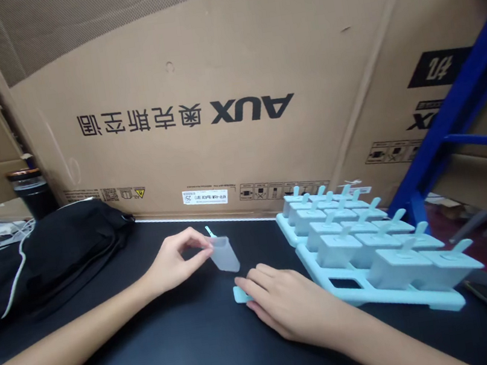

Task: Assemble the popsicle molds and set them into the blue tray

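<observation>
- Left hand [177, 259] pinches a translucent popsicle mould cup [224, 254] at its open rim with fingertips; cup is lifted just off the tabletop [170, 364], tilted, long axis running from upper left down to lower right, closed end pointing toward the right hand.
- A light-blue stick tip [209, 231] pokes out just above the cup's rim, beside the left fingers.
- Right hand [284, 304] lies flat, palm down, fingers relaxed over a small light-blue piece [241, 294] on the tabletop; touching it, not gripping as far as I can tell.
- Cup sits between the two hands, just above and left of the blue piece; left hand owns it.
- Light-blue mould tray [425, 295] with capped moulds stands just right of the right hand, one front slot open.
- Tabletop is black, matte.
- Behind: upside-down printed cardboard box [229, 87]; black bag [53, 253] with white cord at left; blue rack frame [456, 108] at right.
</observation>
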The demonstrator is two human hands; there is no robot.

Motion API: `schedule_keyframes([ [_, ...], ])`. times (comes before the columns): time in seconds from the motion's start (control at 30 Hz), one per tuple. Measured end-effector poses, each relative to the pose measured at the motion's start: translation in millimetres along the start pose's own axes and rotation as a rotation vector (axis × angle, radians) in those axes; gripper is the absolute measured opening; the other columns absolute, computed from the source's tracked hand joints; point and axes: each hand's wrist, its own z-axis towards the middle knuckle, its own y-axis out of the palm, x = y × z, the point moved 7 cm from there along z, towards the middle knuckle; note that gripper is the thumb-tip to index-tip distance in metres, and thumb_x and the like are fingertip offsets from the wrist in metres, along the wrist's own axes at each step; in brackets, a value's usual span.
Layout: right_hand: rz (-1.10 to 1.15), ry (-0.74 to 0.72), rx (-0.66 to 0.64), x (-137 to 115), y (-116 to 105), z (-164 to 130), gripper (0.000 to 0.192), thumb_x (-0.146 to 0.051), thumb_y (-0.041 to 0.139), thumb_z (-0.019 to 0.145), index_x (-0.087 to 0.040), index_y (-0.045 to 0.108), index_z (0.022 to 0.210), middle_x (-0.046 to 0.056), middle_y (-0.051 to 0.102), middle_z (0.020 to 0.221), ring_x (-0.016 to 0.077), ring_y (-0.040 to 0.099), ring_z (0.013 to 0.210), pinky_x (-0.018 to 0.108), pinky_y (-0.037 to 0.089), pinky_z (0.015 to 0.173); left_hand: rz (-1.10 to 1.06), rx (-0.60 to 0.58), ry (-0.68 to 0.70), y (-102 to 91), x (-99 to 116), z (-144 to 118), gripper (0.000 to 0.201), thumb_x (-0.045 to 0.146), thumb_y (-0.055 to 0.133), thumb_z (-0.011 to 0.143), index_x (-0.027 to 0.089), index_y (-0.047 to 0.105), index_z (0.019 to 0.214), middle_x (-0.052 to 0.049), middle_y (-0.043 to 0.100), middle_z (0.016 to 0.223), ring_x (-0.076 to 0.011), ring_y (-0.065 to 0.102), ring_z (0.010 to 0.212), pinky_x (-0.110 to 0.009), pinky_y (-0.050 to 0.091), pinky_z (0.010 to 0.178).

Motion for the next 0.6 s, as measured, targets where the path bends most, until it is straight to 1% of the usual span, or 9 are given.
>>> schedule_keyframes([
  [0.07,0.051,0.013,-0.001,3,0,-7,0.030,-0.027,0.035,0.098,-0.018,0.055,0.118,0.007,0.059,0.094,0.0203,0.055,0.085,0.031,0.042,0.061,-0.065,0.039,0.122,7.8,20,-1,0.012,0.012,0.065,0.086,0.018,0.059,0.095,-0.006,0.069,0.097,-0.0200,0.067,0.099,-0.036,0.055,0.087],
  [0.13,0.081,0.035,-0.010,7,0,-12,0.029,-0.026,0.036,0.097,-0.018,0.055,0.118,0.007,0.059,0.094,0.0206,0.056,0.084,0.032,0.042,0.062,-0.119,0.066,0.223,16.4,35,-3,0.024,0.006,0.065,0.084,0.020,0.057,0.101,-0.006,0.066,0.102,-0.0192,0.066,0.100,-0.034,0.055,0.084],
  [0.2,0.125,0.066,-0.019,13,1,-15,0.029,-0.025,0.037,0.096,-0.017,0.054,0.119,0.007,0.059,0.094,0.0205,0.057,0.084,0.032,0.043,0.064,-0.173,0.070,0.258,25.6,42,-3,0.034,0.003,0.067,0.082,0.021,0.053,0.107,-0.007,0.061,0.111,-0.0181,0.065,0.099,-0.032,0.055,0.081],
  [0.3,0.221,0.107,-0.042,21,3,-17,0.027,-0.019,0.037,0.094,-0.017,0.054,0.114,0.006,0.061,0.095,0.0189,0.058,0.083,0.032,0.044,0.070,-0.221,0.030,0.217,39.2,39,-5,0.041,0.004,0.070,0.079,0.021,0.050,0.110,-0.008,0.055,0.119,-0.0157,0.065,0.094,-0.029,0.054,0.079],
  [0.4,0.300,0.132,-0.062,26,3,-16,0.027,-0.013,0.037,0.090,-0.017,0.055,0.110,0.006,0.062,0.094,0.0177,0.058,0.081,0.031,0.044,0.071,-0.243,0.001,0.144,46.2,30,-7,0.040,0.007,0.072,0.079,0.021,0.050,0.108,-0.008,0.055,0.117,-0.0150,0.062,0.095,-0.027,0.052,0.080],
  [0.5,0.379,0.178,-0.056,31,-1,-16,0.028,-0.013,0.038,0.089,-0.019,0.053,0.112,0.004,0.063,0.093,0.0168,0.060,0.081,0.029,0.044,0.070,-0.302,-0.031,0.037,50.0,21,-10,0.037,0.012,0.072,0.080,0.022,0.049,0.108,-0.008,0.054,0.116,-0.0151,0.059,0.094,-0.028,0.051,0.080],
  [0.6,0.414,0.211,-0.041,35,-4,-17,0.029,-0.015,0.040,0.089,-0.022,0.052,0.115,0.003,0.065,0.095,0.0171,0.062,0.084,0.029,0.043,0.072,-0.340,-0.098,-0.063,56.0,16,-11,0.037,0.019,0.072,0.082,0.021,0.050,0.111,-0.009,0.053,0.116,-0.0180,0.057,0.099,-0.030,0.051,0.082],
])
